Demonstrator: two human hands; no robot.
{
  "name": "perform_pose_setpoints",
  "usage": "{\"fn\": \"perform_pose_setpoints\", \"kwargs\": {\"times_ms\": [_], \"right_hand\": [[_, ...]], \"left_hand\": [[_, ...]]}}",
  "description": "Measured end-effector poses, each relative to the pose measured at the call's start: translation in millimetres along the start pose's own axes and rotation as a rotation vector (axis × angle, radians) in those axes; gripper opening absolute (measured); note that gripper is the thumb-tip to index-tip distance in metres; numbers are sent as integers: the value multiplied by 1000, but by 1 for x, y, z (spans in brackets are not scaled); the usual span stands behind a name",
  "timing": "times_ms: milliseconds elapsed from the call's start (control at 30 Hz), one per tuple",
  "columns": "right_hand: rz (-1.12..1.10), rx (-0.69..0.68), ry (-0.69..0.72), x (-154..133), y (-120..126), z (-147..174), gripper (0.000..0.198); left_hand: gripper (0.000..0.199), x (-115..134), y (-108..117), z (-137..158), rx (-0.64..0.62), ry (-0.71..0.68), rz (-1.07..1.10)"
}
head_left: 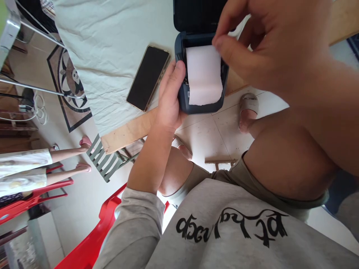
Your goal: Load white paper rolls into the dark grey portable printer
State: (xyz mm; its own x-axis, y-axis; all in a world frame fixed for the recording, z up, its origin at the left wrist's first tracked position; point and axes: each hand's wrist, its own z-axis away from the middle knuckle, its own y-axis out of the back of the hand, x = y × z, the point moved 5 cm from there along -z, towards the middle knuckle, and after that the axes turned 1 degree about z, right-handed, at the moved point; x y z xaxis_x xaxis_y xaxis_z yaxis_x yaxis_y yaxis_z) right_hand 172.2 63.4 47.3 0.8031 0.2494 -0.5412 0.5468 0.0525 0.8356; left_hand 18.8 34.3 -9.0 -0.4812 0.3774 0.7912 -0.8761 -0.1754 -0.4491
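Observation:
A small dark blue portable printer [202, 108] is tilted up off the table's edge, with its black lid [196, 16] swung back. Inside it sits a white paper roll [204, 71], its torn end lying over the front. My left hand [171, 93] grips the printer's left side, thumb on the rim. Over the right side of the opening is my right hand [246, 45], thumb and forefinger pinched together at the paper's upper right corner. Whatever is between those fingertips is hidden.
A dark-screened phone [148, 78] lies on the pale green cloth [112, 45] left of the printer. The wooden table edge [126, 130] runs below. A green slatted stool [105, 158], a red chair [92, 231] and another person's legs [67, 153] are at the left.

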Motion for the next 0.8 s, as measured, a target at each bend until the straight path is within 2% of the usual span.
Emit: {"fn": "perform_pose_setpoints", "kwargs": {"times_ms": [133,400,533,633,733,800], "right_hand": [[201,-139,-15,-4,-11,1,52],[455,-195,-114,-10,-14,4,53],[457,-232,-65,-11,-14,2,49],[427,-232,-85,-7,-14,1,48],[317,-217,-77,-2,-15,-2,50],[185,-208,1,-4,-15,-2,50]], "left_hand": [[15,4,-3,1,-163,-166,-54],[19,5,-2,3,-248,-236,-111],[19,6,0,1,-248,-241,-135],[17,6,1,0,-248,-240,-137],[15,5,0,1,-247,-235,-121],[16,4,-1,1,-246,-223,-100]]}}
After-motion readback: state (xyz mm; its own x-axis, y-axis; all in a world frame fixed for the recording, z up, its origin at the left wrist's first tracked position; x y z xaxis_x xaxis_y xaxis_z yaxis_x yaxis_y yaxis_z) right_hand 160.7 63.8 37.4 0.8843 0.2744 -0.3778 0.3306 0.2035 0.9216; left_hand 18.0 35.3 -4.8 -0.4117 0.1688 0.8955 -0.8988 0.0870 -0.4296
